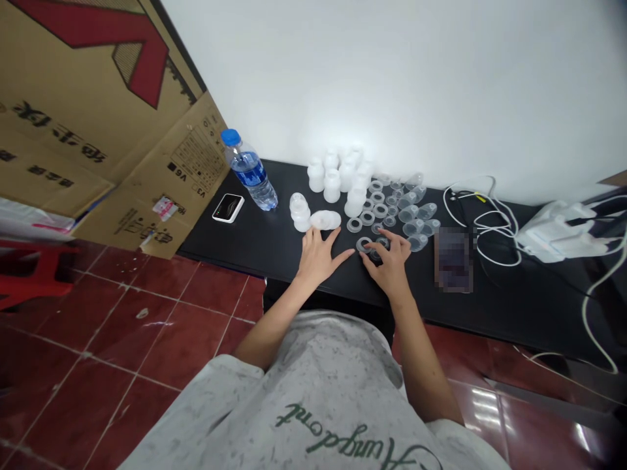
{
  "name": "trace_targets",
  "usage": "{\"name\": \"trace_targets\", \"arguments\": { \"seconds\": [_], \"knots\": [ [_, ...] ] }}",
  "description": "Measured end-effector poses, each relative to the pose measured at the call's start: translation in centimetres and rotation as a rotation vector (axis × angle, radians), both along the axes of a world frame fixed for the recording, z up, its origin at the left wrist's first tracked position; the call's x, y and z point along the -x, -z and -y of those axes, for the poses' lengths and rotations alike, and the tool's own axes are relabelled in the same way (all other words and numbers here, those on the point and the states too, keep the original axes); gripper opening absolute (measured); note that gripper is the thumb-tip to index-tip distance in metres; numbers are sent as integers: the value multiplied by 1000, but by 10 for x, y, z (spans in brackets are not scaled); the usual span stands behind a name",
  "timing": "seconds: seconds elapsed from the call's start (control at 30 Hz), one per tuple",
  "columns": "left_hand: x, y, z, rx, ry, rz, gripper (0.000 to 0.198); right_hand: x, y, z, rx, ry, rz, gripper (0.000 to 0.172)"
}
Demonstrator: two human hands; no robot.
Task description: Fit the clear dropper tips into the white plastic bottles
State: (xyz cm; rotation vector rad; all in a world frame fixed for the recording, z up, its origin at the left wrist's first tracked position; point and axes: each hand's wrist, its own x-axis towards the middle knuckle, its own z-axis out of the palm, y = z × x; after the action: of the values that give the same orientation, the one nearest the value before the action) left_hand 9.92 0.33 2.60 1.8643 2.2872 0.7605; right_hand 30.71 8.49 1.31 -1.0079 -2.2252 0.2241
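My left hand point(317, 256) rests over the black table with its thumb spread from the other fingers. Its fingertips touch a white round plastic piece point(326, 220) lying flat beside a tilted stack of white cups point(299, 210). To the right, my right hand point(390, 262) has its fingers apart above the clear rings. One fingertip is at a clear ring point(364, 245) near the front of the group; other rings lie partly hidden under the fingers. Further clear rings point(380, 211) and clear funnel-shaped parts point(414, 226) lie behind and beside this hand. White plastic bottles point(332, 186) stand at the back.
A water bottle point(251, 171) with a blue cap and a white device point(228, 208) are on the table's left. A cardboard box point(122, 170) borders that side. A blurred-out object point(453, 260), white cables point(497, 222) and a white power adapter point(548, 232) lie on the right.
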Motion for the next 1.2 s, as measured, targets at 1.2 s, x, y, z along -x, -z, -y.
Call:
{"name": "trace_targets", "arguments": {
  "seconds": [1.2],
  "knots": [
    [11, -8, 9, -348, 99, 469, 44, 56, -118, -15, 282, -532, -68, 41]
  ]
}}
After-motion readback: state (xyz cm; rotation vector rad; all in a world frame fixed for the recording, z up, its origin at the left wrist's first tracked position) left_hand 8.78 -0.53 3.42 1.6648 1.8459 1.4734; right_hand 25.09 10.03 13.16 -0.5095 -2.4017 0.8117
